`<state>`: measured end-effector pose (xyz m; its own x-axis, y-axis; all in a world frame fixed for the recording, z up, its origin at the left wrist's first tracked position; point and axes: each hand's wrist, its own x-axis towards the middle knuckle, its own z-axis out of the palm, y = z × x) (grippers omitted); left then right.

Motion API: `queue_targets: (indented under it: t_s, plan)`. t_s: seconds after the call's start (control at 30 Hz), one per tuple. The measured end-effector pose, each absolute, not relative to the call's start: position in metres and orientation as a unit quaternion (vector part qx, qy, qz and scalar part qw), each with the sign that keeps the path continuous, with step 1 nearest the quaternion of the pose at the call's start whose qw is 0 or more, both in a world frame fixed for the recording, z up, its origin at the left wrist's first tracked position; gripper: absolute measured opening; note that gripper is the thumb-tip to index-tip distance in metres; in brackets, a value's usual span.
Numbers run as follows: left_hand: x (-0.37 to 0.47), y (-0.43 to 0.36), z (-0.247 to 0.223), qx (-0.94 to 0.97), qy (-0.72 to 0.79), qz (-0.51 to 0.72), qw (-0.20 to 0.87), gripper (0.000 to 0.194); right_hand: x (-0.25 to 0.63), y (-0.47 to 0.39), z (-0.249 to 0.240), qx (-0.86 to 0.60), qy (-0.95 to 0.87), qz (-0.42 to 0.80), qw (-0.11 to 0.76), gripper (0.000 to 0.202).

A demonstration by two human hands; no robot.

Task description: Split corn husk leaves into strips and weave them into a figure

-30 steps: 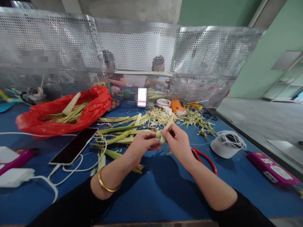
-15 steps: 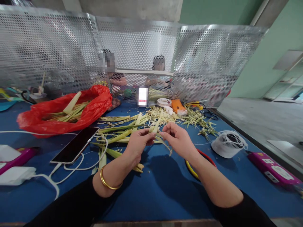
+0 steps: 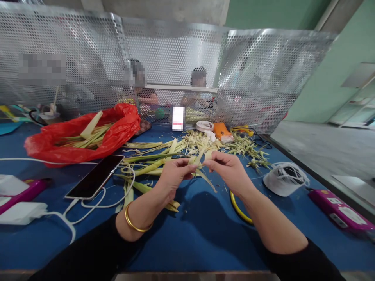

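Note:
Pinched between the thumb and fingers of my left hand point(image 3: 175, 173) is a folded, pale yellow-green leaf strip point(image 3: 194, 160). Just to its right, my right hand point(image 3: 230, 169) pinches another part of pale leaf strip point(image 3: 208, 155); I cannot tell whether it is one piece with the first. A narrow loose end point(image 3: 208, 181) hangs below the fingers. Both hands are held close together above the table. Long leaf strips point(image 3: 152, 167) lie beside and behind my left hand, and a heap of pale scraps point(image 3: 200, 141) sits beyond the fingertips.
On the blue table point(image 3: 202, 242) are a red plastic bag point(image 3: 117, 142) of leaves, a phone point(image 3: 95, 177) with white cables, a spool of white cord point(image 3: 283, 181), a yellow ring point(image 3: 238, 208) and a purple device point(image 3: 341, 212). A perforated metal screen point(image 3: 172, 50) stands behind, with people beyond.
My right hand has moved slightly right, away from the left, and a pale piece of leaf now shows upright in its fingers. The left hand keeps its pinch. The view has shifted slightly.

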<state>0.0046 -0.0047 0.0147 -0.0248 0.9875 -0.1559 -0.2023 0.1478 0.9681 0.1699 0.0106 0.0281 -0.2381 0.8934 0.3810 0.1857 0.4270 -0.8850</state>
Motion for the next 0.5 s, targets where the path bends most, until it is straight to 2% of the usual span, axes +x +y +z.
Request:
queue_targets:
  t_s: [0.07, 0.17, 0.33, 0.5]
  plan:
    - [0.0057, -0.0061, 0.0151, 0.409, 0.494, 0.514, 0.569, 0.028, 0.1684, 0.0098, 0.0276, -0.378, -0.688, 0.343, 0.516, 0.025]
    - [0.0068, -0.0073, 0.0153, 0.421, 0.491, 0.515, 0.562, 0.022, 0.1661, 0.0064, 0.0276, -0.36, -0.665, 0.38, 0.532, 0.021]
    - [0.006, -0.0036, 0.0121, 0.408, 0.483, 0.527, 0.568, 0.026, 0.1684, 0.0049, 0.0294, -0.378, -0.659, 0.415, 0.501, 0.032]
    - [0.0049, -0.0015, 0.01, 0.39, 0.474, 0.548, 0.568, 0.024, 0.1721, 0.0089, 0.0303, -0.384, -0.669, 0.442, 0.458, 0.033]
